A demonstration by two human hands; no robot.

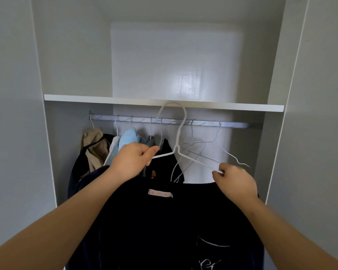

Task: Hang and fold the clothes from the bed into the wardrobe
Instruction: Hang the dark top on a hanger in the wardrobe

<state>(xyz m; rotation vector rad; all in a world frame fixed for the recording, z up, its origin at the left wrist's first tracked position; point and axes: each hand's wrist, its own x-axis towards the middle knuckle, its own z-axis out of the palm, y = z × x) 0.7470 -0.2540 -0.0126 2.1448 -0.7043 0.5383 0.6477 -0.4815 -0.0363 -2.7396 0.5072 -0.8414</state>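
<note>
- Two hands hold one white wire hanger [164,154] in front of the open wardrobe [66,65].
- The left hand [132,162] has its grip curled round the hanger's left arm, thumb pressed on the wire.
- The right hand [235,181] has its grip pinching the end of the hanger's right arm between thumb and fingers.
- The hanger's hook stands up in front of the rail [203,123] and reaches the front edge of the shelf [105,99].
- A dark navy garment [164,221] hangs below both hands, between the forearms, with its pale neck label [160,193] facing up; it isn't on the hanger.
- On the rail's left part hang a beige garment [95,145], a light blue garment [129,138] and darker clothes.
- Bare wire hangers [195,145] hang on the rail's right part, just behind the held one.
</note>
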